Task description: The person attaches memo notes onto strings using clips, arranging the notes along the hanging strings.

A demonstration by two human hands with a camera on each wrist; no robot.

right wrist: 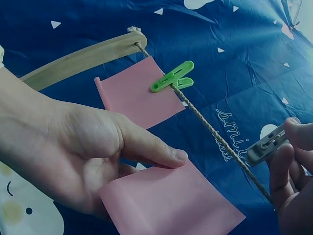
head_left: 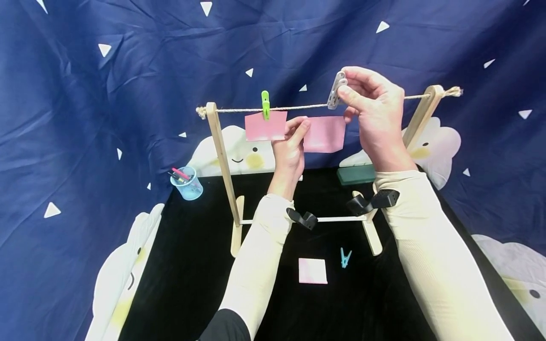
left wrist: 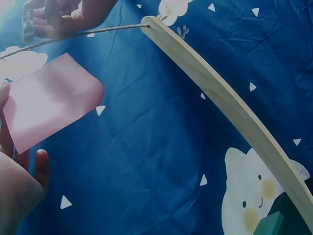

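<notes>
My left hand (head_left: 291,147) pinches a pink sticky note (head_left: 325,135) by its left edge, just below the rope (head_left: 307,107). Between thumb and fingers my right hand (head_left: 375,109) holds a grey clothespin (head_left: 336,91), its tip right at the rope above the note. To the left, a green clothespin (head_left: 265,105) clips another pink note (head_left: 261,127) to the rope. The right wrist view shows the held note (right wrist: 171,205) under the left thumb and the grey clothespin (right wrist: 266,146) close beside the rope.
Two wooden posts (head_left: 223,166) carry the rope, joined low by a white rod (head_left: 341,219). On the black table lie a pad of pink notes (head_left: 313,271) and a blue clothespin (head_left: 345,258). A blue pen cup (head_left: 188,184) stands left, a green box (head_left: 356,174) behind right.
</notes>
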